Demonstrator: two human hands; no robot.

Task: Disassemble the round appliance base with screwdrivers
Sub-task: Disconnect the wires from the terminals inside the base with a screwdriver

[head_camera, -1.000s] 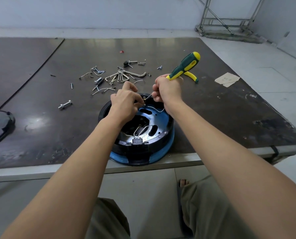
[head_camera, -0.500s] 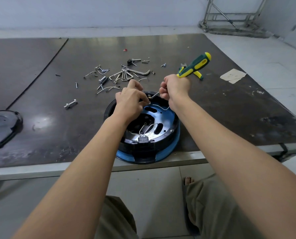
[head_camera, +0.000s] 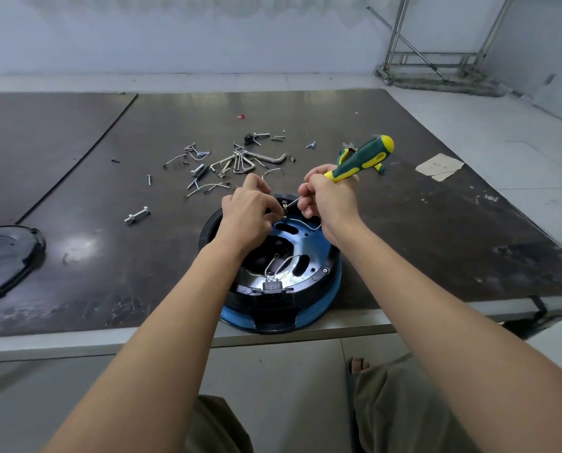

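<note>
Left hand (head_camera: 246, 215) pinches a small fitting (head_camera: 284, 208) at the far rim of the round base (head_camera: 333, 286). Right hand (head_camera: 330, 199) grips the screwdriver (head_camera: 361, 158), tip at that fitting. Base sits at the near edge of the surface (head_camera: 436, 256). Black cover (head_camera: 4, 256) off, loose hardware (head_camera: 237, 165) out. Wiring and inner plate remain; judged roughly midway.

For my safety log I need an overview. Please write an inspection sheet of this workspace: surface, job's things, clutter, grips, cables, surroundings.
Surface: dark worktable, scuffed, glossy in places.
Job's things: round appliance base, opened, at the front edge; screwdriver with its tip at the base's far rim; black cover at far left.
Clutter: loose screws and hex keys behind the base; paper scrap to the right.
Grips: right hand holds the screwdriver; left hand has fingers curled beside the tip, hold unclear.
Cables: thin white wires loop inside the base.
Surroundings: metal frame on the floor, far right.
</note>
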